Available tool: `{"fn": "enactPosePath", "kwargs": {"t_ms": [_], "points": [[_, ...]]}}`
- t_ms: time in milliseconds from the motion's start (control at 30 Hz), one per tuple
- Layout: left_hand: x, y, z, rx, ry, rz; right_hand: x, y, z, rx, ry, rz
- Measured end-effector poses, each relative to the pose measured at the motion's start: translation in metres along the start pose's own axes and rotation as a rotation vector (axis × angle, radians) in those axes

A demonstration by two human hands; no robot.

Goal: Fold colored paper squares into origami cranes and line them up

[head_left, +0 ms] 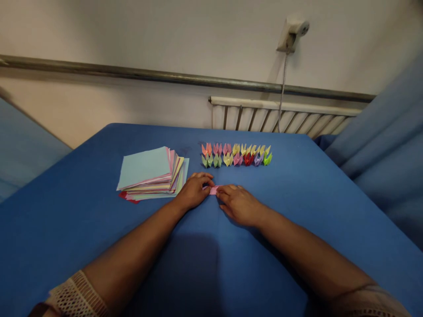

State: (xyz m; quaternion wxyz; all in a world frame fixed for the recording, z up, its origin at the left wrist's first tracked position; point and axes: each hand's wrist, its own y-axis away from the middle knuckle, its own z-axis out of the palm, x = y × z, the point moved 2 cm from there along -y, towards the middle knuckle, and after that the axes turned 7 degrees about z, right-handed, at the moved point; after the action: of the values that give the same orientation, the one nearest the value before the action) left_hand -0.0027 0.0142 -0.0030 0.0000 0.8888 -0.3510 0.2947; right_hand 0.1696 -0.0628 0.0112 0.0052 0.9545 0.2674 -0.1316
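Observation:
Both my hands rest on a blue table (99, 246) and meet over a small folded pink paper (213, 189). My left hand (194, 190) presses its fingertips on the paper's left end, fingers curled. My right hand (238, 203) pinches the paper's right end against the table. Most of the pink paper is hidden under my fingers. A stack of coloured paper squares (150, 175), light blue on top, lies just left of my left hand. Beyond my hands stand two rows of several small folded paper pieces (235, 154) in pink, yellow, green, red and purple.
A wall with a metal rail (132, 74) runs behind the table. A white radiator (280, 116) stands at the back right, with a cord hanging from a wall fitting (291, 33). Blue fabric (386, 149) lies to the right, beside the table's edge.

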Motion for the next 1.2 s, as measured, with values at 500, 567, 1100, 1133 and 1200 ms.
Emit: {"fn": "enactPosePath", "kwargs": {"t_ms": [500, 567, 1100, 1133, 1200], "points": [[-0.002, 0.003, -0.004, -0.018, 0.053, 0.017, -0.001, 0.001, -0.003, -0.009, -0.001, 0.011], [-0.002, 0.003, -0.005, -0.001, 0.009, 0.017, -0.001, 0.001, -0.003, -0.012, 0.003, 0.013], [0.009, 0.008, -0.015, -0.175, -0.212, 0.239, 0.000, 0.000, -0.001, -0.017, 0.010, 0.015], [0.011, 0.008, -0.016, -0.182, -0.215, 0.258, 0.001, 0.000, -0.001, -0.019, 0.003, 0.015], [0.015, 0.009, -0.017, -0.191, -0.201, 0.303, 0.001, 0.000, -0.001, -0.022, -0.008, 0.019]]}}
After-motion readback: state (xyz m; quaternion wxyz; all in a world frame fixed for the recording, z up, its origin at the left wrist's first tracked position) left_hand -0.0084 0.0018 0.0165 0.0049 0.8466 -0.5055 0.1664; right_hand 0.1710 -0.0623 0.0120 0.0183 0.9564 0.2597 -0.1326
